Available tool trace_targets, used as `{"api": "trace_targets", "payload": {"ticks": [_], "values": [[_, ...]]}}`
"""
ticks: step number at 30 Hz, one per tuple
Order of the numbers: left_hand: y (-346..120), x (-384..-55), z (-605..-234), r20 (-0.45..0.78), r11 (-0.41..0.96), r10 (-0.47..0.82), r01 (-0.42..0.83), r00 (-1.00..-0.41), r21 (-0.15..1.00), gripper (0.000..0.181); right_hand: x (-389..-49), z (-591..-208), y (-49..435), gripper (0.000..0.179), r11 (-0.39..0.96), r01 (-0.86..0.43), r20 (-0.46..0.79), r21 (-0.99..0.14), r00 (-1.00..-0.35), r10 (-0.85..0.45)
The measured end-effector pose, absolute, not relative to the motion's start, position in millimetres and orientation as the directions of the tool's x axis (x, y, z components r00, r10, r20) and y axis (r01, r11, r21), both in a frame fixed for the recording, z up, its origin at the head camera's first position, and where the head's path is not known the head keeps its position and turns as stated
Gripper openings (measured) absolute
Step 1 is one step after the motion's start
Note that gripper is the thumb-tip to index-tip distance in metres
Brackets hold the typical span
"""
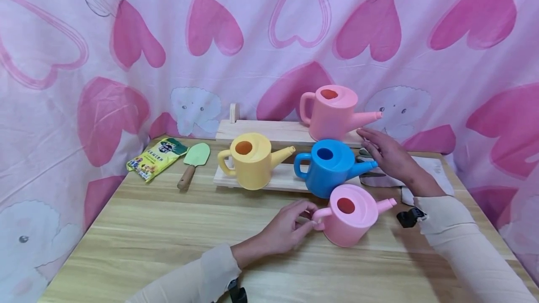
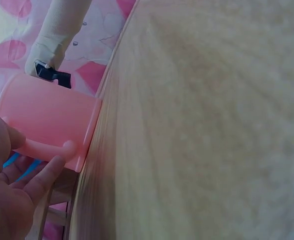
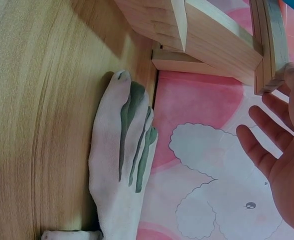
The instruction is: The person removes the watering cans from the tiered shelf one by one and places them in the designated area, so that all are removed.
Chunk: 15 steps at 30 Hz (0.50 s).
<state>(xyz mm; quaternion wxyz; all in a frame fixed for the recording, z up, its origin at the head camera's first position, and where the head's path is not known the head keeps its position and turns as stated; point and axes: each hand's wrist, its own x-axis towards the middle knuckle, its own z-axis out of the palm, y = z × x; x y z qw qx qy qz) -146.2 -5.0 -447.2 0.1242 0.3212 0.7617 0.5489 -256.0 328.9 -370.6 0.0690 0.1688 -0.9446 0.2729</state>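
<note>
A light pink watering can (image 1: 351,216) stands on the wooden table at the front, its spout pointing right. My left hand (image 1: 290,228) pinches its handle (image 2: 42,149) between thumb and fingers. Farther back, my right hand (image 1: 389,155) is at the right end of a wooden two-tier stand (image 1: 265,130), fingertips touching the upper board's end (image 3: 269,50). Those fingers are spread and fairly straight. A deeper pink watering can (image 1: 332,116) sits on the upper board. On the lower board are a yellow watering can (image 1: 252,165) and a blue one (image 1: 328,172).
A green-bladed hand trowel (image 1: 195,155) with a wooden handle lies left of the stand, beside a yellow-green packet (image 1: 157,158). White and green work gloves (image 3: 117,150) lie on the right of the table. A pink heart-patterned cloth (image 1: 252,36) hangs behind the table.
</note>
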Motion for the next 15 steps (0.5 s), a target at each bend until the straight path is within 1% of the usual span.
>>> {"api": "trace_targets", "payload": {"ticks": [5,10,13,15], "values": [[-5.1,-148.3,-445.1,0.158,0.182,0.638,0.347,-0.753,0.92,0.029,-255.8,-369.8,329.3,0.054,0.794,-0.363,0.231,-0.487,-0.931,-0.284],[-11.2,-147.2,-434.2,0.137,0.233,0.628,0.352,-0.766,0.906,0.034,-255.2,-372.7,329.9,0.053,0.78,-0.397,0.265,-0.484,-0.916,-0.302],[-18.5,-147.3,-417.5,0.164,0.271,0.632,0.414,-0.758,0.869,0.031,-255.8,-373.8,329.5,0.053,0.771,-0.413,0.275,-0.485,-0.909,-0.314],[-23.6,-150.8,-402.1,0.218,0.269,0.644,0.484,-0.733,0.833,0.027,-256.4,-373.8,329.8,0.053,0.772,-0.416,0.279,-0.48,-0.907,-0.315]]}}
